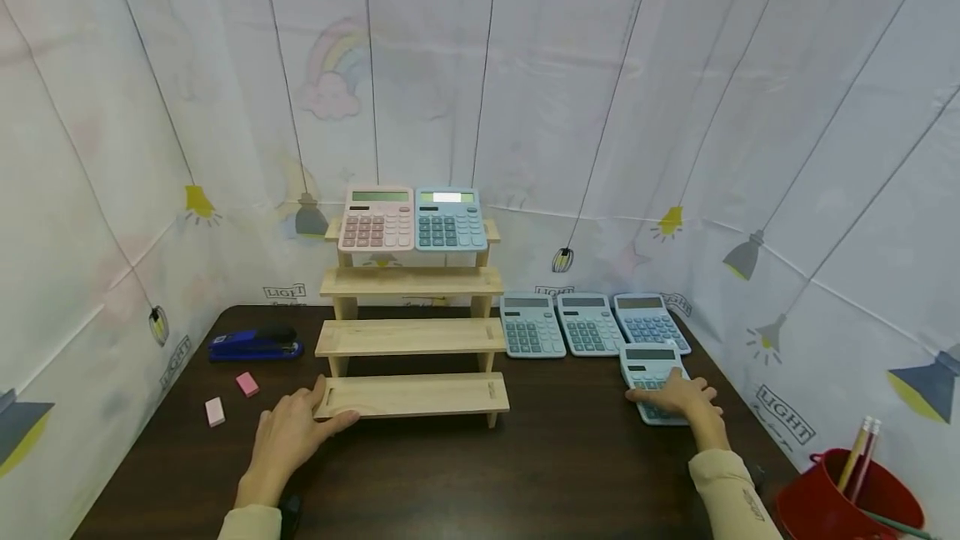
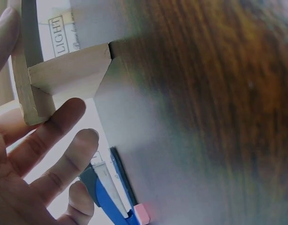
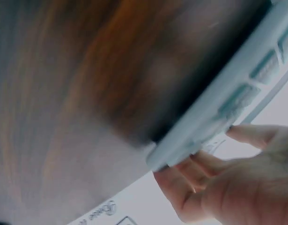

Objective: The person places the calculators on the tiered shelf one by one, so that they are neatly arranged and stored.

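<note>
My left hand point(image 1: 288, 440) rests at the near left corner of a tiered wooden stand point(image 1: 412, 397), thumb along the front edge of its lowest step and index finger at the end. In the left wrist view, its other fingers point(image 2: 64, 168) extend loosely beside the step's end. On the right, my right hand point(image 1: 686, 400) grips a light blue calculator point(image 1: 651, 361) across its lower part, thumb at the left side and fingers at the right. The upper end of this calculator overlaps the back row in the head view. A pink calculator point(image 1: 377, 219) and a blue calculator point(image 1: 450, 221) lean on the top step.
Behind the right hand, a grey-blue calculator point(image 1: 532, 326), a pale blue calculator point(image 1: 590, 325) and a bluer calculator point(image 1: 651, 323) lie in a row. Left of the stand are a blue stapler point(image 1: 255, 343), a pink eraser point(image 1: 247, 383) and a white eraser point(image 1: 214, 412). A red bucket point(image 1: 817, 502) holds pencils.
</note>
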Action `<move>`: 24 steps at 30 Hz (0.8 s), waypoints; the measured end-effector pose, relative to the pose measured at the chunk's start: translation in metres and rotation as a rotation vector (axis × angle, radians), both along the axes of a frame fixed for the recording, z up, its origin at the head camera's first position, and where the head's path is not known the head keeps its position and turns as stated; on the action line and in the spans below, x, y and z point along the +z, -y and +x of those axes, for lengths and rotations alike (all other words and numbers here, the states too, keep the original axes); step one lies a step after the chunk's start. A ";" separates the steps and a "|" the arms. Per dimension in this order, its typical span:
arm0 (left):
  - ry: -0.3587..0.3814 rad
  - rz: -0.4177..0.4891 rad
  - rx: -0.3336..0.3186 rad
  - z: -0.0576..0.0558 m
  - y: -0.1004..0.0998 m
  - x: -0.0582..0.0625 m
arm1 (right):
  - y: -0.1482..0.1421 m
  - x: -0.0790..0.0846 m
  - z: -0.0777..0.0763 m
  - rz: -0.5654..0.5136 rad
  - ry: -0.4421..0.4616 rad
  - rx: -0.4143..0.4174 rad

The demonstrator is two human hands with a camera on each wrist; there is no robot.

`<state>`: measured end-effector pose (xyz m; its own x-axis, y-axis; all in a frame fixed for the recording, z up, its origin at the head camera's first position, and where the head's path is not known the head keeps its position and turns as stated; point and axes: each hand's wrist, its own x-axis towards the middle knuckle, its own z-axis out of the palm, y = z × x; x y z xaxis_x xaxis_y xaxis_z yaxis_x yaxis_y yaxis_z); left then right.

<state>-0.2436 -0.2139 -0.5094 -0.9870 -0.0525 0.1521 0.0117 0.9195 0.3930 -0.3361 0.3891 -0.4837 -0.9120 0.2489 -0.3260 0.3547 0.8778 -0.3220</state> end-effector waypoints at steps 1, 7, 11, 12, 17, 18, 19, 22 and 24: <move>0.000 0.000 -0.001 0.000 0.000 0.000 | 0.002 0.000 0.001 0.008 0.004 0.024; 0.000 0.008 0.001 0.000 0.000 0.003 | 0.017 -0.004 0.007 0.058 -0.029 0.083; 0.014 0.014 0.003 0.000 0.000 0.003 | 0.028 -0.007 0.011 0.071 -0.052 0.083; 0.016 0.015 0.004 0.000 0.000 0.003 | 0.030 -0.007 0.012 0.074 -0.057 0.087; 0.018 0.018 0.006 0.001 0.001 0.002 | 0.048 -0.006 0.014 0.099 -0.099 0.117; 0.016 0.017 0.005 0.001 0.001 0.002 | 0.052 -0.006 0.015 0.106 -0.111 0.123; 0.017 0.018 0.005 0.001 0.000 0.002 | 0.056 -0.006 0.015 0.112 -0.121 0.130; 0.014 0.016 0.003 0.001 0.000 0.001 | 0.067 -0.005 0.017 0.129 -0.141 0.153; 0.015 0.014 0.001 0.001 -0.001 0.001 | 0.074 -0.005 0.019 0.131 -0.151 0.169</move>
<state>-0.2421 -0.2133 -0.5088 -0.9891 -0.0558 0.1361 0.0043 0.9139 0.4058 -0.3172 0.3153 -0.4884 -0.9801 0.1202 -0.1580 0.1561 0.9583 -0.2394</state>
